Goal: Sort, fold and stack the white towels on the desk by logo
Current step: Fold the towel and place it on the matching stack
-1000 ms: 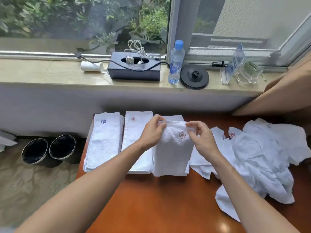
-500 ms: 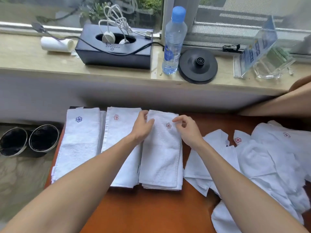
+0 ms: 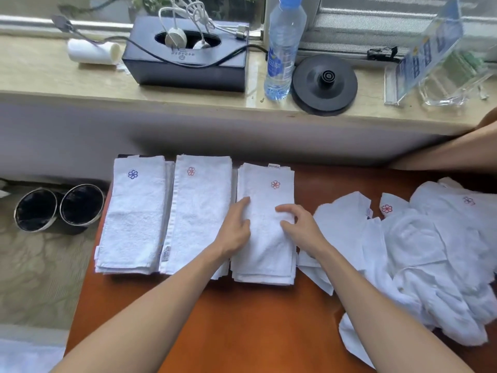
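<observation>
Three folded stacks of white towels lie side by side on the brown desk point(image 3: 242, 319). The left stack point(image 3: 134, 216) carries a blue flower logo, the middle stack point(image 3: 199, 211) a red one, the right stack point(image 3: 265, 251) an orange-red one. My left hand point(image 3: 235, 230) rests flat on the left edge of the right stack. On that stack's right side lies my right hand point(image 3: 298, 227), fingers slightly bent and pressing the top towel. A loose heap of unfolded white towels point(image 3: 430, 259) with red logos covers the desk's right part.
On the stone windowsill behind stand a black box with cables point(image 3: 185, 57), a water bottle point(image 3: 282, 49), a black kettle base point(image 3: 325, 82) and a clear stand point(image 3: 435, 57). Two dark bins point(image 3: 59, 208) sit on the floor to the left. A brown chair back point(image 3: 457, 149) is at right.
The towel that I held up by its top edge now lies flat on the right stack. Both hands slid from its top down to its middle. The camera tilted down and closer.
</observation>
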Motion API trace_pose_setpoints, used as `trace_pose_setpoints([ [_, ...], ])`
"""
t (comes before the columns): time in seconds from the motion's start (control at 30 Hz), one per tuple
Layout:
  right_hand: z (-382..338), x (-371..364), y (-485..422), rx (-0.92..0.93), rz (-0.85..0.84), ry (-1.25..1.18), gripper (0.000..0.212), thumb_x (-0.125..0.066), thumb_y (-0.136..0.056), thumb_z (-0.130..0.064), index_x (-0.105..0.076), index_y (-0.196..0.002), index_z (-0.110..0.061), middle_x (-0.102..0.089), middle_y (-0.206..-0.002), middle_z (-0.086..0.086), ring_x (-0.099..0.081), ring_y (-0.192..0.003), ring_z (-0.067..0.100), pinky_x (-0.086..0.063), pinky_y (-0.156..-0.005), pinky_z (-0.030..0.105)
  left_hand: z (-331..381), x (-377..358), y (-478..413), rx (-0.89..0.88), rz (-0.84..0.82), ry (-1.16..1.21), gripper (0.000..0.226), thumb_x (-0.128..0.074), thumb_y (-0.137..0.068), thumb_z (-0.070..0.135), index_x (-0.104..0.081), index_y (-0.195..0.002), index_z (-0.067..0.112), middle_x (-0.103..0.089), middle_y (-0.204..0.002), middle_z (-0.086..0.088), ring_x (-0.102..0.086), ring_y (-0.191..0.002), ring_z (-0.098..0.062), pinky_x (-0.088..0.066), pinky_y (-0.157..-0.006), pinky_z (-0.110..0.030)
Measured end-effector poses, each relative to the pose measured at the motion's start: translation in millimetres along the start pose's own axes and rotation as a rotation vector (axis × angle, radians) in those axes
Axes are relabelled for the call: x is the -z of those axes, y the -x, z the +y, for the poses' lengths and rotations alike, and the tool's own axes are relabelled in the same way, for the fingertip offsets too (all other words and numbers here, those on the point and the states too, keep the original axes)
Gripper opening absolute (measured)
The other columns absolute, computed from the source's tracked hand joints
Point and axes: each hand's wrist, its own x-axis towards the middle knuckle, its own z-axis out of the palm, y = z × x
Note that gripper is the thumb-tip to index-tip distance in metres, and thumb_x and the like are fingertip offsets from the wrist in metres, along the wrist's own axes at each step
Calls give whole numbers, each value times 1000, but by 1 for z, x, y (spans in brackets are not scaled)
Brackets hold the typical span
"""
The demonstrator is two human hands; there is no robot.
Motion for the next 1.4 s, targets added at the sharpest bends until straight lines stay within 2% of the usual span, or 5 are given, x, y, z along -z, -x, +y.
trace_pose_setpoints([
  [0.43, 43, -13, 52, -37, 9, 12, 38, -64, -92, -13, -63, -126, -31, -58, -133, -12, -58, -122, 8, -51, -103, 30, -12, -12, 55, 47, -37, -47, 61, -47, -99, 5, -36, -155, 27, -19, -149, -1, -42, -130, -15, -37, -103, -22],
  [0.63, 61, -32, 81, -109, -16, 6, 38, -58, -93, -13, -60, -127, -32, -49, -136, -7, -77, -72, 18, -63, -82, 38, -11, -17, 75, 52, -90, -108, 52, -47, -97, 3, -41, -147, 17, -9, -149, -3, -42, -134, -30, -46, -97, -26],
  [0.93, 48, -56, 140, -180, -3, 52, 30, -55, -98, -18, -60, -127, -23, -69, -95, 2, -69, -84, 17, -58, -85, 40, -22, -4, 154, -47, -231, -415, 51, -48, -98, 10, -40, -149, 10, -2, -164, -12, -31, -146, -38, -33, -119, -41],
  [1.1, 37, -79, 208, -116, 5, 183, 31, -53, -100, -31, -60, -130, -33, -65, -114, -12, -63, -94, 2, -47, -74, 11, -40, 18, 198, -215, -218, -675, 59, -49, -101, 23, -33, -157, 17, -12, -169, -11, -23, -152, -31, -28, -121, -41],
  [1.4, 34, -110, 328, -90, 283, 440, 39, -47, -105, -39, -55, -142, -30, -57, -142, -11, -54, -129, 9, -47, -108, 33, -59, 18, 259, -484, -227, -969, 57, -33, -107, 51, -27, -160, 29, -5, -172, 0, -3, -158, -24, -1, -126, -54],
])
